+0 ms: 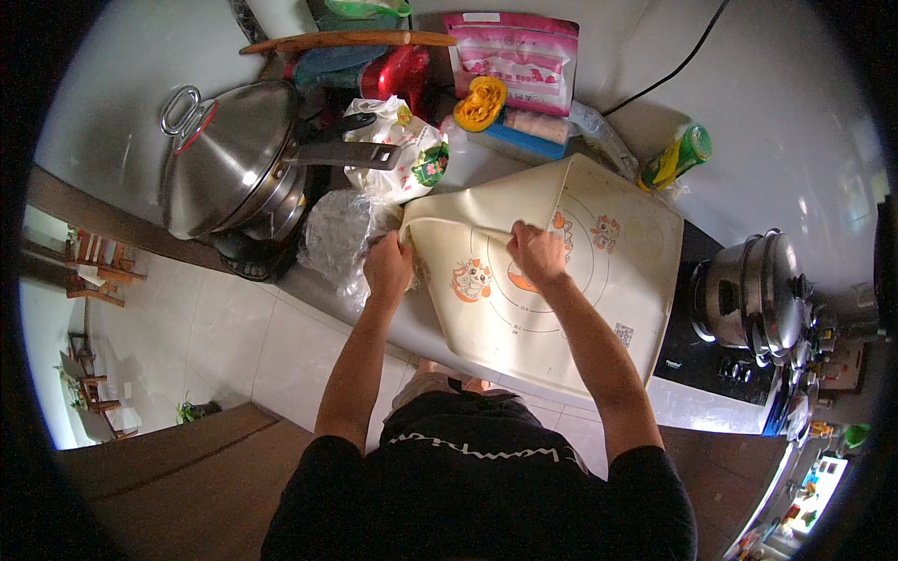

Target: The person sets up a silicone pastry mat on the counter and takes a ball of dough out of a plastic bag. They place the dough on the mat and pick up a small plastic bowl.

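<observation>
A cream kneading mat point(624, 280) printed with cartoon figures and circles lies over the counter, its left part lifted and folded. My left hand point(388, 266) is closed on the mat's left edge, beside a crumpled clear plastic bag point(337, 235). Gripping the raised fold near the mat's middle is my right hand point(539, 251). Behind the left hand sits a white plastic bag point(393, 168) with green and red print. Past the mat's far edge, a cut pumpkin piece point(480, 104) rests by a blue box point(523, 140).
A lidded steel wok point(235, 161) stands at left, its handle pointing toward the mat. At right, a steel pot point(751, 294) is on the black cooktop point(684, 365). A pink pouch point(515, 59) and a green-yellow canister point(677, 158) stand along the wall.
</observation>
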Motion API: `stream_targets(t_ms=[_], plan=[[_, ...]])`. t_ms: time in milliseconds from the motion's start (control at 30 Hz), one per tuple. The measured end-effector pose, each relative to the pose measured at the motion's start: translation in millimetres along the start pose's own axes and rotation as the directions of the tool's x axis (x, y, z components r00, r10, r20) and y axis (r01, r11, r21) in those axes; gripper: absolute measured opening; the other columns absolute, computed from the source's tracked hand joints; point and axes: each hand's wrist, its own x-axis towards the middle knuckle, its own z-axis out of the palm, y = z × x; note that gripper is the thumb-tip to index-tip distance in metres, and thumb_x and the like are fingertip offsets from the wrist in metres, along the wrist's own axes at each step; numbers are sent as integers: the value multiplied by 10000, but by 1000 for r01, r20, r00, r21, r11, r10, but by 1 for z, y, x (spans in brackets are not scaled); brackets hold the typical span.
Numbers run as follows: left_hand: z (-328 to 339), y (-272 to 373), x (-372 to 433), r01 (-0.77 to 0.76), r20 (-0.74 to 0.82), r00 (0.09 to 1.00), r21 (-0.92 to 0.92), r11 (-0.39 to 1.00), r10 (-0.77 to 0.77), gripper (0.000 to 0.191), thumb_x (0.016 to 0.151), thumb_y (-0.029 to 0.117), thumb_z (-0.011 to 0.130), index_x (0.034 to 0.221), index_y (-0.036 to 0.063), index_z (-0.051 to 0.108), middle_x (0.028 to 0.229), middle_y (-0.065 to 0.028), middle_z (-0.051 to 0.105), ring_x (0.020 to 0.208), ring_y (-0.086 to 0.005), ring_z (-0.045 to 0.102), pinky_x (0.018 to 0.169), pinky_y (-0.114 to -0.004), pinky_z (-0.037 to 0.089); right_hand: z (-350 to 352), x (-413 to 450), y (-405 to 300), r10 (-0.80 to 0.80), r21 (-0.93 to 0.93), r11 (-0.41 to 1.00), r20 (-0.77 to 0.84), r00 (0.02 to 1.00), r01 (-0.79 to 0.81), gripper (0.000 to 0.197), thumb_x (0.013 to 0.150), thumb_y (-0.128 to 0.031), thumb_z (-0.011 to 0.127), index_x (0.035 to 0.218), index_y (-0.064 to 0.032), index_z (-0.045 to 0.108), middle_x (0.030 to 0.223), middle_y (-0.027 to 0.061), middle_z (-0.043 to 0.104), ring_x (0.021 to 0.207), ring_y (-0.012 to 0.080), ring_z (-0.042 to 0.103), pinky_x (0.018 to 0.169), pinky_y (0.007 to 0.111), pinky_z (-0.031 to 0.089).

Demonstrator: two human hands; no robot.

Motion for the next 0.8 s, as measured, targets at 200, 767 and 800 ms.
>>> stream_targets(t_ms=[200,767,800], plan=[[-10,20,-5,28,-47,998,-252,967,-41,217,861,205,434,781,11,487,758,-190,553,711,-360,547,633,-437,410,-29,75,15,73,-131,989,1,997,-72,129,782,-209,544,824,-111,471,619,85,579,520,262,573,428,377,446],[-82,65,-14,-95,63,988,-453,887,138,199,807,147,506,930,-10,513,723,-168,580,658,-294,582,608,-361,455,-16,126,2,265,326,911,7,964,-252,226,807,-233,514,972,-102,432,815,120,626,722,323,607,625,429,475],[-85,63,-15,-64,138,981,-439,896,138,223,785,125,515,961,-12,513,769,-169,582,728,-282,581,667,-366,453,-12,127,1,208,284,940,-30,978,-191,321,803,-240,505,1079,-114,402,903,128,619,789,330,599,677,429,474]])
